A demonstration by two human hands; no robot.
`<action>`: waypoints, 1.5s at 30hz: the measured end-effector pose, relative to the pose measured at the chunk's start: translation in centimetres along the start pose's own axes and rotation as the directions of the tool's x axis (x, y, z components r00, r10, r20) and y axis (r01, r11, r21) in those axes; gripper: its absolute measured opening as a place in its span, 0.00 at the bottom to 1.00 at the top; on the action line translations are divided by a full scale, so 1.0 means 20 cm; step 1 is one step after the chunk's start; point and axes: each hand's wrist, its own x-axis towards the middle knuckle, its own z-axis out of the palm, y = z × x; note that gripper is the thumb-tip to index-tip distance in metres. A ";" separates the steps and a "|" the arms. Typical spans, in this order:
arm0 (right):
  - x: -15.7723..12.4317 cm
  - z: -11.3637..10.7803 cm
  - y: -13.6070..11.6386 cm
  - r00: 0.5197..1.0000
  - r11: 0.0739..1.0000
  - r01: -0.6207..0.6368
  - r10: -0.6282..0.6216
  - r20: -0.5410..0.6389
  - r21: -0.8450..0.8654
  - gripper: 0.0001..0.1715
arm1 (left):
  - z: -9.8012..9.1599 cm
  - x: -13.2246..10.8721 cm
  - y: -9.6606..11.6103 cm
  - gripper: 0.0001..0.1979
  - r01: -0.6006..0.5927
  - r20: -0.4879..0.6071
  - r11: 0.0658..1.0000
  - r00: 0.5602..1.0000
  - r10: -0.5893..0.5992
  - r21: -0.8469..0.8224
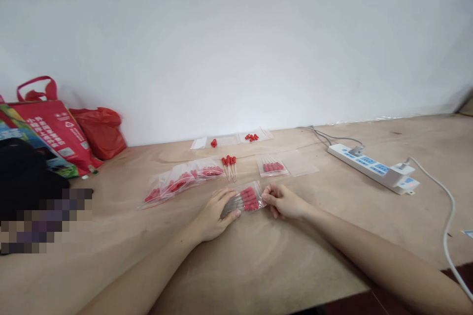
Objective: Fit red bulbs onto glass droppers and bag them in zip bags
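A small transparent zip bag [241, 200] holding several glass droppers with red rubber bulbs lies on the table in front of me. My left hand [218, 214] grips its left end, fingers on top and thumb along the near side. At the bag's right edge, by the red bulbs, my right hand [280, 201] pinches the plastic between thumb and forefinger. Just beyond lie several loose red-bulbed droppers [229, 165]. Another zip bag with droppers [272, 166] is behind my right hand, beside an empty flat bag [302, 163].
Filled bags of red bulbs [181, 182] spread to the left. Near the wall are loose red bulbs [252, 137] and glass tubes [227, 141]. A power strip [369, 165] with cables sits right; a red shopping bag [61, 128] and red plastic bag [105, 130] stand left.
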 end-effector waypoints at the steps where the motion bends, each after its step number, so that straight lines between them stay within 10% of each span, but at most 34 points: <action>1: 0.00 0.00 0.00 1.000 1.000 -0.009 0.009 -0.003 0.009 0.10 | 0.00 0.00 0.00 0.20 -0.002 0.000 1.000 1.000 0.002 0.002; 13: 0.05 0.01 -0.01 0.968 0.977 -0.160 0.183 -0.174 0.138 0.23 | -0.03 -0.01 0.02 0.22 -0.081 0.050 0.993 0.995 0.086 -0.085; 19: 0.09 -0.03 -0.03 0.967 0.956 -0.245 0.229 0.112 0.159 0.15 | -0.03 -0.01 0.01 0.23 -0.119 0.064 0.988 0.990 0.125 -0.097; 27: 0.16 -0.12 -0.10 0.989 0.995 0.041 -0.027 -0.149 0.092 0.11 | -0.02 -0.01 -0.02 0.22 -0.036 -0.241 0.998 0.970 0.022 -0.054; 32: 0.32 -0.21 -0.13 0.895 0.971 0.103 0.003 -0.446 0.214 0.10 | 0.00 0.00 -0.05 0.21 0.053 -0.204 0.995 0.977 -0.068 -0.081; 40: 0.37 -0.16 -0.02 0.852 0.989 -0.006 0.084 -0.517 0.151 0.11 | -0.01 -0.02 -0.04 0.21 0.028 -0.115 0.999 0.993 -0.033 -0.043; 45: 0.29 -0.46 0.02 0.606 0.848 -0.300 -0.184 -0.774 -0.436 0.21 | -0.01 -0.01 -0.04 0.20 0.021 -0.085 1.000 0.996 -0.022 -0.015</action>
